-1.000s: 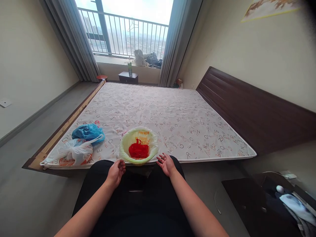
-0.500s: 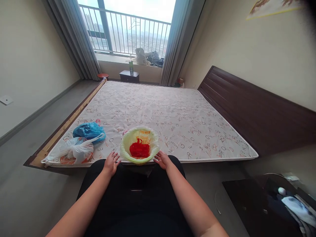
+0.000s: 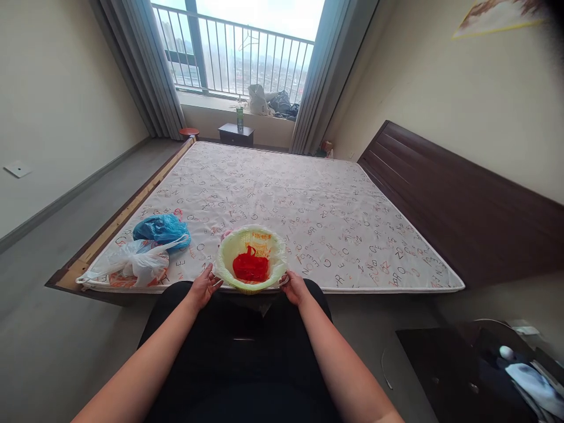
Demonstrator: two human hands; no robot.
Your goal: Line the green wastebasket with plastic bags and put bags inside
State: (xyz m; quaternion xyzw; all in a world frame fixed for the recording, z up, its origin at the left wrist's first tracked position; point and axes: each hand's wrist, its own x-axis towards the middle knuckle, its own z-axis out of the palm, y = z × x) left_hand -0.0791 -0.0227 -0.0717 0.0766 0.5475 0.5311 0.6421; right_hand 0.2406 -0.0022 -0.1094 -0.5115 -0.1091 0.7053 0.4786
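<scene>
- My arms stretch forward, left hand and right hand flanking the basket; can't tell if I'm pinching its rim.
- Basket: yellow-green, plastic-lined, red item inside, at mattress edge.

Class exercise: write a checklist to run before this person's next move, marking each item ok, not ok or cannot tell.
1. Left hand and right hand at opposite sides of the round, pale yellow-green plastic basket: ok.
2. Firm grip: cannot tell; contact partly hidden.
3. Basket upright: ok.
4. Base fully on the white, letter-printed fabric mattress: cannot tell; hidden.
5. Bright red, bag-like thing inside basket: ok.
6. Crumpled blue plastic bag and translucent white plastic bag apart from basket: ok.
</scene>
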